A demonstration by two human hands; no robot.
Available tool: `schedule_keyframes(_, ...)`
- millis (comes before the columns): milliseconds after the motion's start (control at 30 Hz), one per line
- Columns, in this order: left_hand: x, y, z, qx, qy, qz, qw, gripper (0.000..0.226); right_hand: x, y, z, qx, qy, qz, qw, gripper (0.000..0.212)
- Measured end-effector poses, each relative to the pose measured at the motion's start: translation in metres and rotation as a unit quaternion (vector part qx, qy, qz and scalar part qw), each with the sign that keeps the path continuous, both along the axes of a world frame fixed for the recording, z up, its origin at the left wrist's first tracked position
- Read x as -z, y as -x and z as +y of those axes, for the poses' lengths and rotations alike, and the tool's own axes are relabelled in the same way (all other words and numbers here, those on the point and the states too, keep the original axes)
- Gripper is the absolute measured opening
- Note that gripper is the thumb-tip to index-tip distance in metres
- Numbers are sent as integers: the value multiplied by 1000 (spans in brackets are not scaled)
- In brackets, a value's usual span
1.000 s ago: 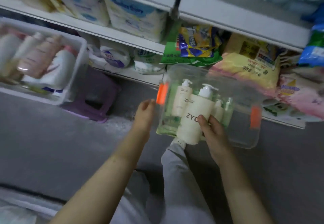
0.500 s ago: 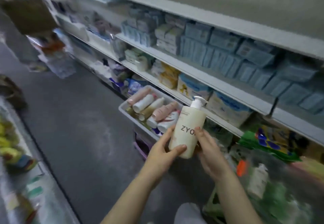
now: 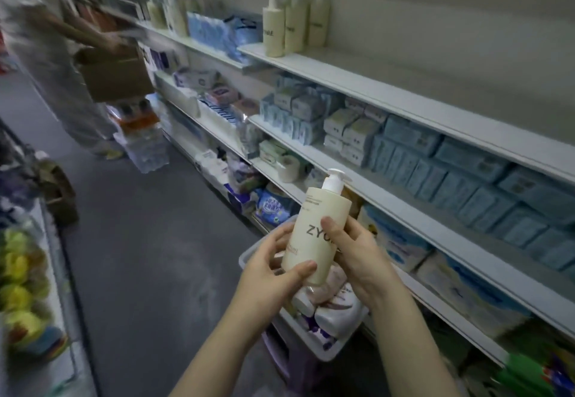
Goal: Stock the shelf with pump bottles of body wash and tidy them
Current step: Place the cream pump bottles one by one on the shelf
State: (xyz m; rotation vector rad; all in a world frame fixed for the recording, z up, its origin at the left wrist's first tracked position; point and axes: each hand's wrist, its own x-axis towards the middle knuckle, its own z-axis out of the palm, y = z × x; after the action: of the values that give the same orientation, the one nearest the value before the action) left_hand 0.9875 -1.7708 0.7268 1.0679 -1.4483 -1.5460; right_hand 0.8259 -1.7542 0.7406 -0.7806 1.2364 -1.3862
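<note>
Above the white bin [image 3: 246,258] of pink bottles, your left hand [image 3: 269,277] and right hand [image 3: 357,256] both grasp the cream ZYO pump bottle [image 3: 314,235], upright, lifted a second ago from the clear floor tote and now ready for the top shelf [image 3: 357,81] beside the matching bottles [image 3: 273,29].

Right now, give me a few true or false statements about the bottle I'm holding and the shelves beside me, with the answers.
1. The left hand and the right hand both hold the cream pump bottle. True.
2. The top shelf has no pump bottles on it. False: a row of cream pump bottles stands near its left end.
3. The held bottle's pump head is white. True.
4. The white bin below the hands is empty. False: bottles lie in it.
5. The shelf under the top one holds pale blue packs. True.
</note>
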Motion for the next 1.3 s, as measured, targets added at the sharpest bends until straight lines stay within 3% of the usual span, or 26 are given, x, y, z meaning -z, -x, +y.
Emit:
schedule_keyframes(167, -4, 7, -63, 9, -10, -4, 1000, 60, -3, 5, -61, 45, -6, -16, 999, 44)
schedule_keyframes(400, -19, -19, -141, 66, -32, 41, 997, 37, -18, -21, -129, 63, 0, -26, 998, 52)
schedule_keyframes(600, -35, -71, -235, 96, 6, 55, 994, 66, -40, -77, -199, 114, 45, 34, 992, 42)
schedule_keyframes(833, -68, -151, -342, 134, 57, 62, 987, 40, -67, -150, -278, 214, 82, 47, 972, 46)
schedule_keyframes(1300, -101, -179, -487, 162, 107, 79, 978, 61, -93, -179, -399, 288, 133, 102, 943, 50)
